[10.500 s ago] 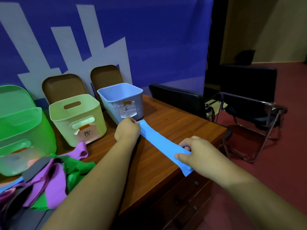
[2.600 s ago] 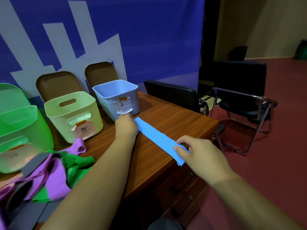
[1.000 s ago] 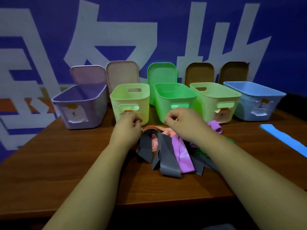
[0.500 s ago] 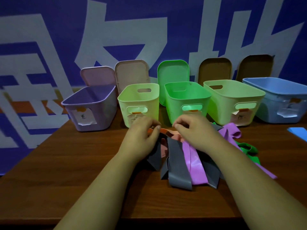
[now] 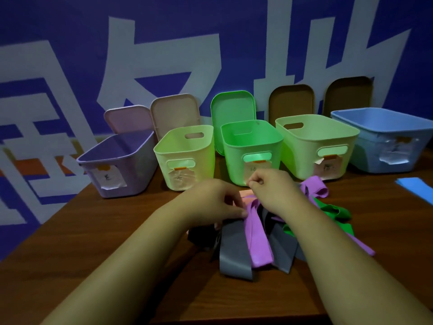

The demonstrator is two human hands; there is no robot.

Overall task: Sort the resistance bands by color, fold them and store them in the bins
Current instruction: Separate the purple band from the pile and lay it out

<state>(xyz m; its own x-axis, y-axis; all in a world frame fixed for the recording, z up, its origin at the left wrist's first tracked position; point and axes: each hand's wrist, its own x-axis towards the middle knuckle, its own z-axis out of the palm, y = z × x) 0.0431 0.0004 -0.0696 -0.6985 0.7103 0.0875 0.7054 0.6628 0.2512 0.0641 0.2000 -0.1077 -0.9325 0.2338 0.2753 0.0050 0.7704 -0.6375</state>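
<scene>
Band pile lies mid-worktop, just before green bin. Left hand pinches purple band; right hand curled on pile, grip unclear.

- row of bins along the back of the table, lids propped behind
- left hand pinches purple band in the tangled pile
- right hand curled over the pile, grip unclear
- blue band flat, far right

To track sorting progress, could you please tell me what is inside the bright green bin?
The bright green bin shows only bare inner walls and a handle slot; its front wall hides the floor, so whatever lies there cannot be seen.
</scene>
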